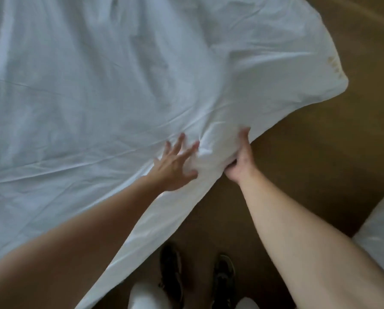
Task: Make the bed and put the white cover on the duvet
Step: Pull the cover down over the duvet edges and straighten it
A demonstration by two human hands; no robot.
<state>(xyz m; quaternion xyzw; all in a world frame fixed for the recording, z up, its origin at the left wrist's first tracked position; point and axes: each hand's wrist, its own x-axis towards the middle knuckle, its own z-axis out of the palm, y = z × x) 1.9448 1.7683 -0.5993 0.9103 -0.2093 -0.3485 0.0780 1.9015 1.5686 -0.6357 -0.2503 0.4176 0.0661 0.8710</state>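
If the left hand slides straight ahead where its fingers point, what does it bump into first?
Probably the bunched fold of the white cover just past the fingertips of the left hand, pinched up by the right hand. Depth is unclear.

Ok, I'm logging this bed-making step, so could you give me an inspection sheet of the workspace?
Surface: covered wholly by a wrinkled white bedding cloth; nothing beneath shows.
Job's things: that cloth, spread wide, its near edge overhanging the brown floor; faint yellowish marks near its right corner.
Clutter: white fabric bundle at the right edge, partly cut off.
Hands: left hand flat on the cloth, fingers spread; right hand grips its edge.
Cables: nothing seen.
Surroundings: two dark shoes on the floor.
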